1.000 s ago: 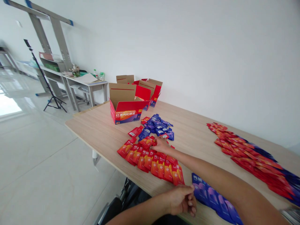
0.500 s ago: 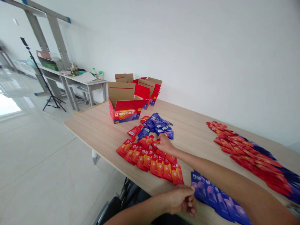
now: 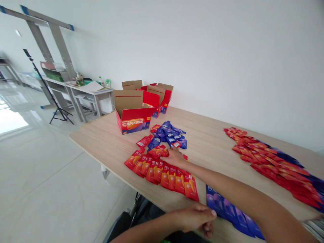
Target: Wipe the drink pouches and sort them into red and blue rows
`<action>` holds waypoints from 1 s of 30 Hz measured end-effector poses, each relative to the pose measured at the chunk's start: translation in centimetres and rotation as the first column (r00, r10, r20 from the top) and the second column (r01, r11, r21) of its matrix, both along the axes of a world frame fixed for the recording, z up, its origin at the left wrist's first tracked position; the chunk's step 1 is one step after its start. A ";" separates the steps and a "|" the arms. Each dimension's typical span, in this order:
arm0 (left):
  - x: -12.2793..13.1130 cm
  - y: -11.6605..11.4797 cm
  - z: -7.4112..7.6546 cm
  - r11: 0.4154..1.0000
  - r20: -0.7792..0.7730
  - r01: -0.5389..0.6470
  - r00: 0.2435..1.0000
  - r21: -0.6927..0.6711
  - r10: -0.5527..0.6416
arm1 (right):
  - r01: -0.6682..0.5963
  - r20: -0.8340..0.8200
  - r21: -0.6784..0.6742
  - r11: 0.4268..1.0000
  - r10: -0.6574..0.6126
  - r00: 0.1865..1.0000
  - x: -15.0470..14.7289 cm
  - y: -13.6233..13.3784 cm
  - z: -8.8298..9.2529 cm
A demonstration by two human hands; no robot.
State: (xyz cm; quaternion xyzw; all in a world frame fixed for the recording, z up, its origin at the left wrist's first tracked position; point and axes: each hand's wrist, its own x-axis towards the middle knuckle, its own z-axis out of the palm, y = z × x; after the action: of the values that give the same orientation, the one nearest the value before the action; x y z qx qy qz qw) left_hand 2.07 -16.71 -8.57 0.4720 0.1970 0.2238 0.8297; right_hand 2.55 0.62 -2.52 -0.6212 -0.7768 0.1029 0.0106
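My right hand reaches over the upper edge of a fanned row of red sachets, its fingers closed on a red sachet lying above the row. Just beyond it is a loose pile of blue sachets with a few red ones mixed in. My left hand is curled closed at the table's near edge, with nothing visible in it. It is close to an overlapping row of blue sachets, which my right forearm partly covers.
An open red carton stands on the table at the back left, with more open cartons behind it. Long overlapping rows of red and blue sachets lie at the right. A tripod and a side desk are further left.
My right hand has moved a little left and nearer, from beside the blue pile onto the top of the red row. My left hand has shifted slightly right and stays closed.
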 end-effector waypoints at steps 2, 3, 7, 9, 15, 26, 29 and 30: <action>0.0 0.0 -0.1 1.000 0.002 0.004 1.000 0.015 -0.004 | -0.027 -0.005 -0.009 1.000 0.027 1.000 -0.1 0.1 0.0; 0.0 0.0 -0.2 1.000 0.004 0.003 1.000 0.010 -0.004 | -0.044 -0.009 -0.007 0.999 0.044 0.999 -0.1 0.1 0.0; 0.1 0.0 -0.5 1.000 0.009 -0.003 1.000 -0.011 0.003 | -0.091 -0.020 -0.007 0.996 0.091 0.996 -0.1 0.1 -0.1; 0.1 0.0 -0.4 1.000 -0.003 -0.002 1.000 -0.010 0.002 | -0.107 -0.022 -0.019 0.994 0.107 0.994 -0.1 0.2 0.0; 0.1 0.0 -0.2 1.000 -0.006 0.005 1.000 0.000 -0.005 | -0.180 -0.035 -0.053 0.982 0.178 0.983 0.5 0.1 0.3; 0.2 -0.1 -0.8 1.000 0.001 0.011 1.000 0.006 -0.011 | -0.415 -0.154 0.023 0.910 0.413 0.898 4.0 -2.8 0.0; 0.3 -0.2 -0.8 1.000 -0.041 0.020 0.999 -0.023 -0.021 | -0.511 -0.197 0.046 0.858 0.509 0.838 4.5 -3.9 -0.3; 0.3 -0.2 -0.8 0.999 -0.052 0.021 0.998 -0.027 -0.022 | -0.520 -0.200 0.044 0.853 0.517 0.832 4.6 -4.2 -0.3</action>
State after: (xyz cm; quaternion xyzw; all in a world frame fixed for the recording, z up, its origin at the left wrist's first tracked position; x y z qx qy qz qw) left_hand 2.38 -16.91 -9.35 0.4687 0.2166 0.1998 0.8328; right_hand 7.10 -3.54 -2.80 -0.3735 -0.9100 0.1700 0.0584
